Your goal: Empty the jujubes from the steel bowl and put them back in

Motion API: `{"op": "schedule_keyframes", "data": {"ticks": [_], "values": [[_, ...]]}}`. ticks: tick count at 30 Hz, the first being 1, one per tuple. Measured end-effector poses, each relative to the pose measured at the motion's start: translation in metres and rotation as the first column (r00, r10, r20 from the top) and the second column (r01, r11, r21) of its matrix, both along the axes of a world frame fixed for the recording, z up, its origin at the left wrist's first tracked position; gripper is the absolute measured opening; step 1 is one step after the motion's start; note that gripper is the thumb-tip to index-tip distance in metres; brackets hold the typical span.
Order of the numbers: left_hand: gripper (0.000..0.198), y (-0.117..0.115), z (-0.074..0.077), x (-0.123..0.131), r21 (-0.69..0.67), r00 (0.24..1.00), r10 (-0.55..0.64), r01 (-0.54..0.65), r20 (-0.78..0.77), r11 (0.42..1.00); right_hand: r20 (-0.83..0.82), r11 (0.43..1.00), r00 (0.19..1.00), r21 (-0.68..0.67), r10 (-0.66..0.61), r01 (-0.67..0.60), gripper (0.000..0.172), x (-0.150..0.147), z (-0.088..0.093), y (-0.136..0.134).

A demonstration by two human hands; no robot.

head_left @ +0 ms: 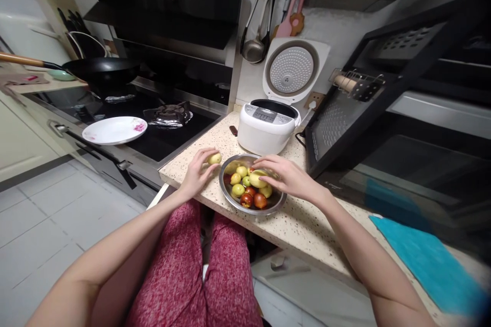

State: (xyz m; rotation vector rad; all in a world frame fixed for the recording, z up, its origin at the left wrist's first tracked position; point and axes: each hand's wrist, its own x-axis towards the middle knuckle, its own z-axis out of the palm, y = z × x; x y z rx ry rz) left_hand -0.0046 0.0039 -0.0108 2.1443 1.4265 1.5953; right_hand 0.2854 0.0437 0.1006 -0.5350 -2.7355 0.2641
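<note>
A steel bowl (273, 210) stands at the counter's front edge, holding several small, glossy round fruits (260, 201) that look like fresh jujubes, some yellow-green, some red-brown. My left hand (196, 173) is just left of the bowl, thumb and fingers closed around a pale yellow-green jujube (215, 158). Over the right side of the bowl, my right hand (286, 174) pinches another yellow-green jujube (258, 179) between thumb and fingertips. It sits above the other fruits and hides part of them.
Behind the bowl is a white rice cooker (264, 133) with its lid raised. To the left, a floral plate (115, 130) rests on the black stove (164, 145), and a wok (102, 69) is farther back. A dark oven (402, 158) and a turquoise cloth (425, 260) are on the right.
</note>
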Motion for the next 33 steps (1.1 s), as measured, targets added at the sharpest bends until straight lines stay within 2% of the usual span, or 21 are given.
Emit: {"op": "schedule_keyframes", "data": {"ticks": [4,7,10,15,20,26,33], "values": [[0.037,-0.015,0.011,0.010,0.129,0.995,-0.064,0.054,0.071,0.990,-0.039,1.000,0.999,0.024,0.003,-0.002,0.024,-0.003,0.000,-0.003],[0.044,-0.030,0.015,0.021,0.227,0.985,-0.166,0.173,-0.052,0.958,-0.082,0.999,0.996,0.013,0.033,-0.032,0.025,-0.009,-0.003,-0.010],[0.050,-0.042,0.016,0.031,0.279,0.952,-0.264,0.299,-0.155,0.912,-0.128,0.997,0.989,-0.017,0.077,-0.080,0.037,-0.019,-0.009,-0.023],[0.049,-0.050,0.011,0.043,0.326,0.941,-0.282,0.330,-0.187,0.886,-0.240,0.996,0.969,-0.053,0.057,-0.071,0.048,-0.036,-0.024,-0.042],[0.051,-0.047,0.006,0.045,0.293,0.941,-0.289,0.330,-0.176,0.897,-0.302,0.996,0.953,-0.090,-0.021,-0.006,0.044,-0.040,-0.030,-0.044],[0.057,-0.039,0.004,0.038,0.172,0.944,-0.281,0.310,-0.175,0.935,-0.240,0.993,0.963,-0.030,-0.121,0.117,0.040,-0.034,-0.039,-0.027],[0.055,-0.036,0.003,0.035,0.080,0.939,-0.290,0.308,-0.183,0.948,-0.152,0.985,0.974,0.010,-0.167,0.171,0.034,-0.033,-0.042,-0.019]]}}
